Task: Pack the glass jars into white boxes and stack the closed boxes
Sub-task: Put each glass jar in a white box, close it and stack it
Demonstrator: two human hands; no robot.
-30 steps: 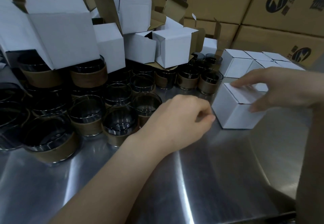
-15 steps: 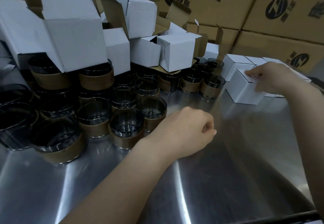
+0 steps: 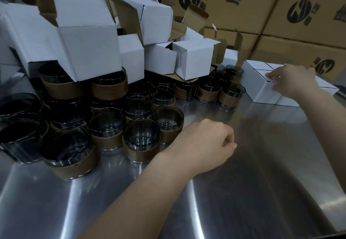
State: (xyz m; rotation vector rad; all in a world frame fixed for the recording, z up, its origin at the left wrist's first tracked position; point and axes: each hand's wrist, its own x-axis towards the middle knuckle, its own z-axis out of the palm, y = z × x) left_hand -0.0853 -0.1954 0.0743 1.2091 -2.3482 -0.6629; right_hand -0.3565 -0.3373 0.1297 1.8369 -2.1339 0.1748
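Observation:
Several dark glass jars with brown bands stand crowded on the left half of the steel table. Open white boxes are piled on top of them and behind. At the far right, my right hand rests with straight fingers on the top of a closed white box. That box sits against a group of other closed white boxes. My left hand is curled into a loose fist, holds nothing, and hovers low just right of the nearest jars.
Large brown printed cartons form a wall behind the table. One jar stands close to the left face of the closed box. The table's front edge runs along the bottom right.
My right hand has moved the closed white box away from me and to the right, up against the other closed boxes. My left hand has stayed curled in about the same place.

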